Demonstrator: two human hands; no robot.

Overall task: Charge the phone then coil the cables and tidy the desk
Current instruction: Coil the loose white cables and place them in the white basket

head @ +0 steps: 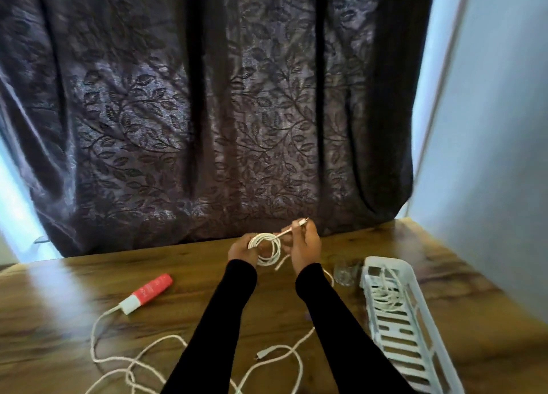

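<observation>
1. A white cable coil [265, 250] is held above the desk [385, 245] at centre frame. The left hand [241, 250] is curled round one side of the loops; the right hand [305, 245] pinches the cable's free end, with the plug [302, 222] sticking up past the fingertips. Both grips are closed on the same cable.

2. By the look of it, this coil is nearly finished: only a short tail seems left to be wrapped or tucked.

3. One coiled cable [387, 297] is already laid in the white tray [415, 343] at right of frame, so that part can be judged done.

4. Loose cable [118, 361] is still spread over the lower left and lower centre, one end plugged into a red-and-white device [146, 294] at left. Whether this is one cable or two cannot be told; a free plug [261, 355] lies at lower centre.

5. No phone can be made out, so the charging step cannot be judged.

6. Counted: two hands, one coil in hand, one coil in the tray, one tray, one red-and-white device, one glass [345, 273] beside the tray, at least one loose cable.
</observation>
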